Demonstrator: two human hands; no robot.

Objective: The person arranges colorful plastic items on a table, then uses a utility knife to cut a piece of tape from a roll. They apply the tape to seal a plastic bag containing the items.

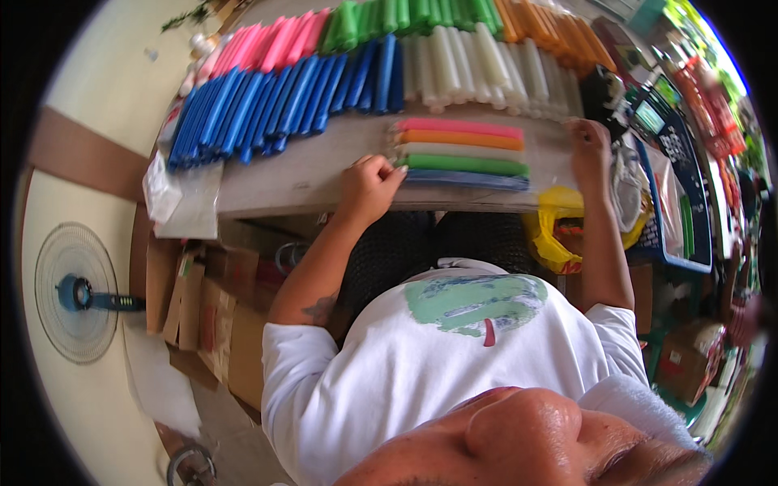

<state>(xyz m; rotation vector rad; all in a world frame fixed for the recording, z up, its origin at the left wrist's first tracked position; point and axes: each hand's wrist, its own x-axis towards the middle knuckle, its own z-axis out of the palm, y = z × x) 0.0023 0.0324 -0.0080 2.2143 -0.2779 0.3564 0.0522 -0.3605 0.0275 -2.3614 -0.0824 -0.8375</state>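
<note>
A flat row of several candle-like coloured sticks (462, 146) lies across the table in front of me: pink, orange, white, green and blue from far to near. My left hand (371, 188) is closed at the row's left end, its fingertips against the ends of the green and blue sticks; what it pinches is hidden. Apart from the row, my right hand (589, 144) is closed over the table's right side, near the white sticks (462, 65); anything inside it is too small to make out.
Along the table's (275, 182) far side lie piles of blue sticks (259, 105), pink sticks (279, 40), green sticks (405, 14) and orange sticks (551, 32). Clear plastic (190, 198) hangs at the left edge. A yellow bag (555, 235) and a blue crate (689, 261) are at the right.
</note>
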